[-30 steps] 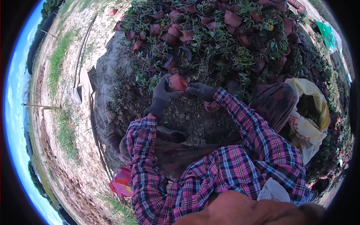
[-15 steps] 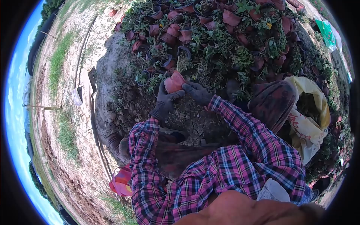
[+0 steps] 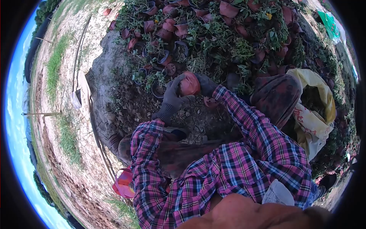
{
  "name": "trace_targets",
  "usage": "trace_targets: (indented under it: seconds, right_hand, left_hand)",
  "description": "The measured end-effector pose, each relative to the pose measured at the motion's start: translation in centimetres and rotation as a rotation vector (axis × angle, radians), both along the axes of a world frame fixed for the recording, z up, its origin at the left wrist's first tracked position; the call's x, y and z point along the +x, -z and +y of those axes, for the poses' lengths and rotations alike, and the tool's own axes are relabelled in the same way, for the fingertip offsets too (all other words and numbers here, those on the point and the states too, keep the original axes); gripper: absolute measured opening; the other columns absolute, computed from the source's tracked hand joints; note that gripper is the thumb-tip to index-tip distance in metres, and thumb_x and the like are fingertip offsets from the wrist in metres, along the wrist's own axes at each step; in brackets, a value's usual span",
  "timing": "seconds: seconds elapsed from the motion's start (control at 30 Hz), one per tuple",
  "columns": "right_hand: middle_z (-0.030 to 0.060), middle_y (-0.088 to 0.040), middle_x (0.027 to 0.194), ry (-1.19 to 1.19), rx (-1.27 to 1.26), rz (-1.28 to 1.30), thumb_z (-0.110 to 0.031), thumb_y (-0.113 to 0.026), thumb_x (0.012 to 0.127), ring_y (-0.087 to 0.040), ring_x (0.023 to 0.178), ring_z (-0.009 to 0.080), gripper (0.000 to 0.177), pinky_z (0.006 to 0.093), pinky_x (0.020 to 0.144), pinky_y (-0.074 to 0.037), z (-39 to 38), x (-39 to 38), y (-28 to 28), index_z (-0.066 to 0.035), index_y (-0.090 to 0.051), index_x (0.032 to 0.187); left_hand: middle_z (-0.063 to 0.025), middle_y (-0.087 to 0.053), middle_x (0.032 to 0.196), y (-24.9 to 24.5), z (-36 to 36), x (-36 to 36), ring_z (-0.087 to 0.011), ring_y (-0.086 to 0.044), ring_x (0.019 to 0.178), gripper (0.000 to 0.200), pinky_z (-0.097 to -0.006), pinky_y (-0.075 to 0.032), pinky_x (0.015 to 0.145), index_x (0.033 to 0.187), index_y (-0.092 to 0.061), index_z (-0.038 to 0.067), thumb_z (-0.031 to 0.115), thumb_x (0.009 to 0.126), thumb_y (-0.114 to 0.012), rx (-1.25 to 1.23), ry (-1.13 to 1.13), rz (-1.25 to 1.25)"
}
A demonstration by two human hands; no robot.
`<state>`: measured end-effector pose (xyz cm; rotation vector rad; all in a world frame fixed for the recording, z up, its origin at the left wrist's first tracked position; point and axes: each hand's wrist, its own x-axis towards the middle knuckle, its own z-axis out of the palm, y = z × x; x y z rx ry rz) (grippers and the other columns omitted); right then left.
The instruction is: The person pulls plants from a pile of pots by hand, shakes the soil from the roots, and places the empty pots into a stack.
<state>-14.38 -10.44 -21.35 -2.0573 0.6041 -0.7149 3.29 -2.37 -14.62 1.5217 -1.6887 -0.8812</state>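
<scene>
Both my hands wear dark grey gloves. My left hand point(image 3: 173, 98) curls round a reddish-brown soft plant pot point(image 3: 189, 84), with the thumb along its lower side. Against the right edge of that pot, my right hand point(image 3: 207, 85) is closed, its fingertips partly hidden behind it. A second reddish pot point(image 3: 211, 102) lies on the soil just below my right wrist. Directly beyond my hands stand several more pots with leafy plants, among them a soil-filled pot point(image 3: 170, 69).
A heap of red pots and green plants point(image 3: 228, 38) spreads ahead. At my right knee stands an open yellow-white sack point(image 3: 310, 129). A pink bag point(image 3: 124, 184) lies by my left elbow. Dry pale ground and a dark hose point(image 3: 92, 122) run along the left.
The held pot has turned and shifted right relative to my left hand. Another reddish pot now shows on the soil below my right wrist. The view has shifted slightly.
</scene>
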Motion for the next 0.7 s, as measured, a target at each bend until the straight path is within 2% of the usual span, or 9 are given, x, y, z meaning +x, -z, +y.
trace_targets:
  seconds: [0.1, 0.17, 0.2, 0.27, 0.37, 0.47, 0.5, 0.57, 0.7]
  right_hand:
    - [0.0142, -0.051, 0.118, -0.027, 0.300, -0.051, -0.018, -0.063, 0.076, -0.050, 0.107, 0.0289, 0.052, 0.0355, 0.091, -0.041, -0.3, 0.1, 1.7, -0.007, -0.044, 0.123]
    - [0.0141, -0.051, 0.117, 0.011, -0.016, 0.056, -0.020, -0.065, 0.074, -0.050, 0.107, 0.0290, 0.054, 0.0364, 0.091, -0.041, 0.0, 0.2, 4.0, -0.007, -0.044, 0.122]
    - [0.0140, -0.052, 0.117, 0.029, -0.173, 0.110, -0.021, -0.066, 0.074, -0.050, 0.107, 0.0290, 0.055, 0.0368, 0.091, -0.041, 0.1, 0.3, 3.9, -0.007, -0.045, 0.122]
    - [0.0141, -0.051, 0.117, -0.042, -0.075, 0.045, -0.024, -0.067, 0.073, -0.049, 0.108, 0.0290, 0.055, 0.0373, 0.093, -0.039, 0.0, 0.3, 3.4, -0.007, -0.045, 0.121]
    - [0.0140, -0.051, 0.117, -0.038, -0.003, 0.050, -0.026, -0.069, 0.071, -0.049, 0.108, 0.0291, 0.058, 0.0374, 0.093, -0.039, 0.2, 0.0, 4.1, -0.007, -0.045, 0.121]
    - [0.0132, -0.053, 0.115, 0.005, -0.080, 0.012, -0.026, -0.071, 0.069, -0.051, 0.105, 0.0288, 0.058, 0.0368, 0.092, -0.040, -0.3, -0.7, 6.0, -0.006, -0.047, 0.118]
    - [0.0128, -0.054, 0.114, 0.018, -0.122, -0.017, -0.026, -0.071, 0.068, -0.052, 0.104, 0.0286, 0.058, 0.0364, 0.091, -0.041, -0.3, -0.8, 5.8, -0.006, -0.048, 0.117]
    - [0.0120, -0.055, 0.111, 0.021, 0.011, -0.087, -0.025, -0.073, 0.067, -0.053, 0.102, 0.0275, 0.057, 0.0354, 0.090, -0.041, -0.1, -0.5, 5.5, -0.006, -0.050, 0.115]
    - [0.0114, -0.057, 0.108, 0.026, 0.292, -0.119, -0.021, -0.074, 0.065, -0.054, 0.100, 0.0252, 0.053, 0.0335, 0.089, -0.042, 0.5, -0.4, 4.1, -0.005, -0.053, 0.111]
  left_hand:
    - [-0.0148, -0.053, 0.115, -0.5, 0.1, -0.5, -0.0217, -0.056, 0.098, 0.080, -0.0340, -0.048, 0.085, 0.128, -0.040, 0.007, 0.019, 0.060, -0.082, 0.191, -0.017, 0.185]
    - [-0.0132, -0.055, 0.113, -2.9, 0.2, -1.6, -0.0185, -0.057, 0.094, 0.076, -0.0311, -0.049, 0.083, 0.126, -0.042, 0.005, 0.015, 0.061, -0.081, 0.377, -0.112, 0.318]
    - [-0.0131, -0.056, 0.112, -2.5, 0.3, -1.5, -0.0178, -0.058, 0.093, 0.076, -0.0301, -0.050, 0.082, 0.126, -0.042, 0.004, 0.015, 0.062, -0.081, 0.371, -0.134, 0.266]
    - [-0.0128, -0.057, 0.111, -1.4, 0.2, -1.3, -0.0163, -0.058, 0.090, 0.075, -0.0281, -0.051, 0.080, 0.126, -0.042, 0.002, 0.016, 0.063, -0.080, 0.356, -0.175, 0.166]
    - [-0.0116, -0.058, 0.107, -1.8, -0.1, -1.6, -0.0154, -0.058, 0.091, 0.075, -0.0266, -0.050, 0.080, 0.125, -0.042, 0.001, 0.015, 0.062, -0.080, 0.526, -0.255, 0.388]
    - [-0.0083, -0.060, 0.098, -0.1, 0.4, -1.7, -0.0141, -0.058, 0.086, 0.064, -0.0273, -0.051, 0.075, 0.116, -0.049, 0.000, 0.012, 0.062, -0.080, 0.522, -0.237, 0.795]
    - [-0.0079, -0.060, 0.095, 0.5, 0.3, -1.7, -0.0147, -0.058, 0.085, 0.058, -0.0279, -0.051, 0.073, 0.113, -0.049, 0.000, 0.009, 0.063, -0.078, 0.461, -0.217, 0.569]
    - [-0.0071, -0.060, 0.088, 1.8, 0.5, -1.7, -0.0159, -0.059, 0.083, 0.046, -0.0292, -0.052, 0.070, 0.106, -0.051, -0.001, 0.003, 0.066, -0.073, 0.336, -0.181, 0.123]
    - [-0.0066, -0.060, 0.080, 1.2, 0.2, -1.6, -0.0153, -0.060, 0.068, 0.029, -0.0279, -0.051, 0.058, 0.098, -0.052, 0.000, -0.003, 0.071, -0.064, 0.480, -0.237, 0.385]
